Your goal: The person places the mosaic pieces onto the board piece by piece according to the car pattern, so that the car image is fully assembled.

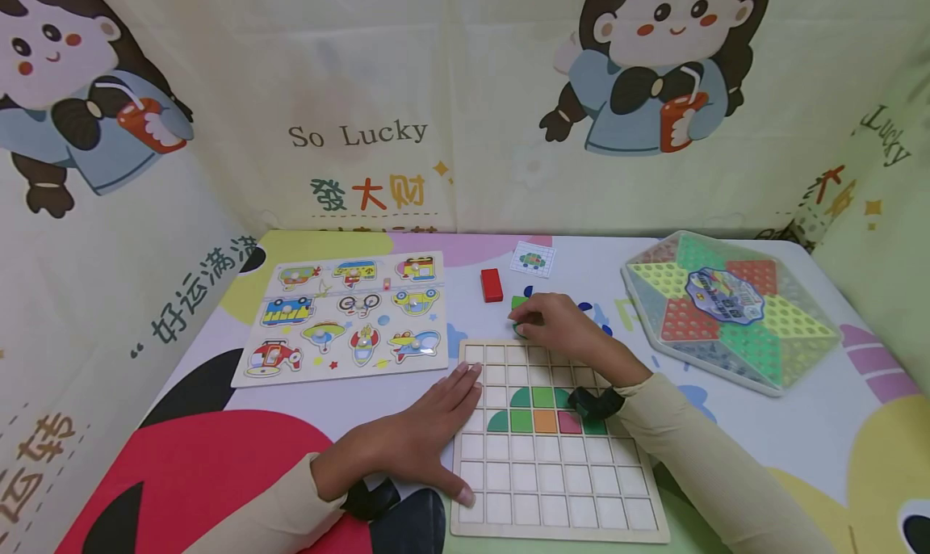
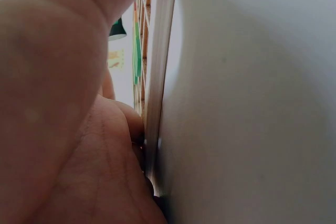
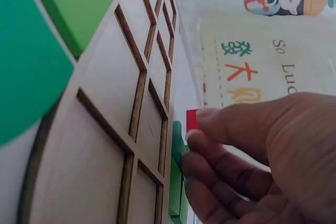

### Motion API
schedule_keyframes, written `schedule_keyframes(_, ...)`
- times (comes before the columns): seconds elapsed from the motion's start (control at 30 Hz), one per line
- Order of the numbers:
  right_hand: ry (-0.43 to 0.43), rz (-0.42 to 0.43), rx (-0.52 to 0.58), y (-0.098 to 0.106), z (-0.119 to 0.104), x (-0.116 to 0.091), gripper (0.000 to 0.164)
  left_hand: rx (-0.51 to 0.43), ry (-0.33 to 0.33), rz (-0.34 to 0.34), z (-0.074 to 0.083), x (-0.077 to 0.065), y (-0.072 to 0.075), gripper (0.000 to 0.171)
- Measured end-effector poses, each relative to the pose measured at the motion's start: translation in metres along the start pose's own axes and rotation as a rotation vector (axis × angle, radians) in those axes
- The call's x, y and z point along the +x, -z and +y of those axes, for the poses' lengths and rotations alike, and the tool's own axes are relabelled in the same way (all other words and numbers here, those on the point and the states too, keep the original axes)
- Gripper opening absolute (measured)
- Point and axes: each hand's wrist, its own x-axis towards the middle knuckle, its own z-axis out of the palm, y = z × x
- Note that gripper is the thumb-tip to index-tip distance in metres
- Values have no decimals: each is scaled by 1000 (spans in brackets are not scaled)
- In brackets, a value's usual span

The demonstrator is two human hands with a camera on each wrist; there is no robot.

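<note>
Left hand (image 1: pixel 416 429): fingers spread along the grid board's (image 1: pixel 549 449) left edge, apparently steadying it.
Right hand (image 1: pixel 563 325): curled at green pieces (image 1: pixel 518 302) beyond the far edge; whether it grips one, cannot tell.
Coloured tiles (image 1: pixel 521 421): seated mid-board.
Picture card (image 1: pixel 534 260): face up farther off, likely for reference.

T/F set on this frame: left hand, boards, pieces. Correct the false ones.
1. The left hand touches the left edge of the grid board. True.
2. The red block sits in the grid board. False: it lies on the table, beyond the board.
3. The orange piece sits between a green piece and a pink piece. True.
4. The hexagonal box is left of the vehicle puzzle. False: it is right of the puzzle.
</note>
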Motion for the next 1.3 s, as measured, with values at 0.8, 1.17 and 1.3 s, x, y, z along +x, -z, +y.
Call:
schedule_keyframes(0.8, -122, -18, -91, -5, -3, 2, 13, -18, 12, -2, 0, 0, -1, 123)
schedule_keyframes(1.17, -140, -42, -89, -3, -7, 2, 11, -30, 5, 1, 0, 0, -2, 123)
schedule_keyframes(1.3, -121, -39, -62, -3, -6, 2, 10, -27, 3, 3, 0, 0, -2, 124)
